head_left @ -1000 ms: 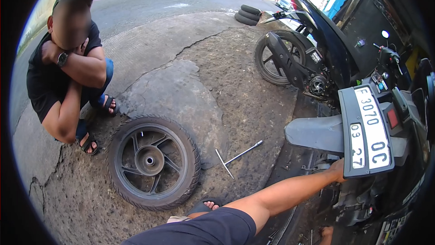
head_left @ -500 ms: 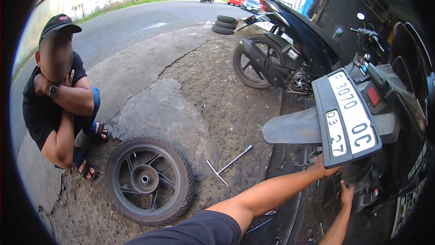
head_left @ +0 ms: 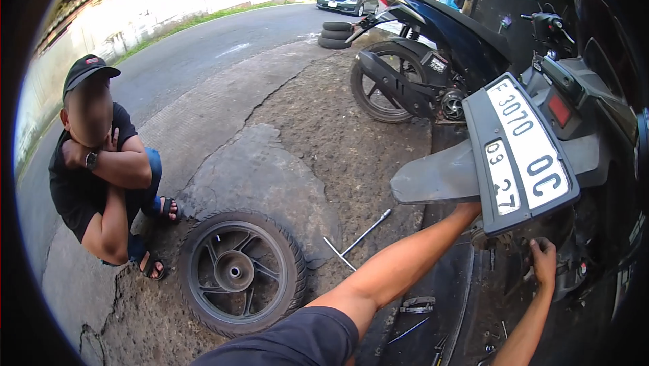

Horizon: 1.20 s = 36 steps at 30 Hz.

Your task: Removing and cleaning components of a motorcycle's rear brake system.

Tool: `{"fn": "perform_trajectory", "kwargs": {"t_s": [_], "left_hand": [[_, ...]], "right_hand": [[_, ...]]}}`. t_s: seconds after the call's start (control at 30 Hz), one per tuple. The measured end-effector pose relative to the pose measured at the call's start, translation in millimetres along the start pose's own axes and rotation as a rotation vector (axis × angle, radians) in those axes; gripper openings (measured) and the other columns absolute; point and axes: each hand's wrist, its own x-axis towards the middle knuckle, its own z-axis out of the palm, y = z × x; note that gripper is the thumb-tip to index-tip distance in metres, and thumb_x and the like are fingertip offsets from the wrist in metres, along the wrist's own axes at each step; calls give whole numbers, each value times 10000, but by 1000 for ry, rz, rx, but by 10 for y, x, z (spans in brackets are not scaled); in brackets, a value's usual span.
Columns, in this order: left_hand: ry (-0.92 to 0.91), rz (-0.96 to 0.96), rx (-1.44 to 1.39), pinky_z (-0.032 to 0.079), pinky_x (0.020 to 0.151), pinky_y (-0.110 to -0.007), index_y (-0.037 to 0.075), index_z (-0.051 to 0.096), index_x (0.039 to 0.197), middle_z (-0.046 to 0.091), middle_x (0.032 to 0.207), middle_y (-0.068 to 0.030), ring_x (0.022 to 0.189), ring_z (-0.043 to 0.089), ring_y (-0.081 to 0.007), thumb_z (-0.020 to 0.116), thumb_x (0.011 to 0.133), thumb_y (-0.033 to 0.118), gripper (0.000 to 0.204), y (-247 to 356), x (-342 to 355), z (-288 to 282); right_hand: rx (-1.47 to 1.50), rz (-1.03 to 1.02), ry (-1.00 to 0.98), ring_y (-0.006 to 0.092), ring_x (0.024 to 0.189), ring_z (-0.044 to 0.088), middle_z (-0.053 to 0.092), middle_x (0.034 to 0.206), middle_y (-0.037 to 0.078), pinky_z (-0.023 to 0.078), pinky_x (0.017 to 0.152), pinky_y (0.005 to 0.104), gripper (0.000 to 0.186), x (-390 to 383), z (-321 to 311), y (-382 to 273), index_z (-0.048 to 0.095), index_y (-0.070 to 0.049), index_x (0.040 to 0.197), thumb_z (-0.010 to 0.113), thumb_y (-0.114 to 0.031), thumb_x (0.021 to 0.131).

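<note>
A dark scooter with its tail end toward me fills the right side; its number plate (head_left: 531, 149) hangs tilted over a grey mudguard (head_left: 433, 173). My left hand (head_left: 471, 209) reaches in under the mudguard and behind the plate, its fingers hidden. Lower right, my right hand (head_left: 543, 261) is raised beneath the plate, beside the scooter's dark, greasy underside (head_left: 571, 258). Its fingers are curled, and what they grip, if anything, is too dark to make out. A removed wheel with its tyre (head_left: 294, 278) lies flat on the ground, left of my left arm.
A T-handle wrench (head_left: 362, 236) lies right of the wheel. Loose tools and small parts (head_left: 418, 305) lie on the dark floor below. At left a person (head_left: 101, 176) squats with arms crossed. Another scooter (head_left: 433, 48) and stacked tyres (head_left: 334, 35) stand farther back by the road.
The view has shifted a little. My right hand has risen closer to the plate, and my left hand has gone farther in behind it. A grey car now passes on the road.
</note>
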Motion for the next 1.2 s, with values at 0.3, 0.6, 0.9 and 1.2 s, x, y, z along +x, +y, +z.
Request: {"fn": "perform_trajectory", "kwargs": {"t_s": [0.3, 0.6, 0.9, 1.2], "left_hand": [[-195, 74, 108, 425, 996, -443, 57, 524, 1304, 548, 1316, -205, 1183, 554, -356, 456, 980, 281, 399, 429, -350, 490], [-336, -157, 37, 435, 994, -422, 23, 534, 1306, 598, 1269, -210, 1197, 560, -359, 516, 964, 293, 437, 703, -444, 776], [-522, -363, -584, 508, 714, -310, 85, 653, 1028, 649, 910, -40, 811, 627, -155, 620, 905, 251, 209, 354, -497, 703], [-469, -270, -691, 492, 881, -348, 25, 532, 1301, 597, 1190, -65, 1057, 592, -177, 504, 987, 267, 398, 435, -527, 938]], "right_hand": [[70, -36, 79, 74, 603, 518, 590, 726, 1, 415, 538, 250, 181, 47, 89, -175, 638, 14, 902, 606, -162, 932], [375, -240, 32, 186, 1043, 587, 618, 1171, 104, 497, 759, 283, 569, -33, 222, -401, 495, 18, 1344, 544, -400, 962], [306, -554, 30, 312, 1276, 504, 406, 1470, 172, 392, 1062, 410, 794, -36, 478, -389, 274, -23, 1500, 581, -492, 938], [33, -451, 176, 421, 1408, 298, 300, 1497, 305, 300, 1135, 398, 754, -134, 353, -580, 406, 32, 1394, 701, -378, 835]]}}
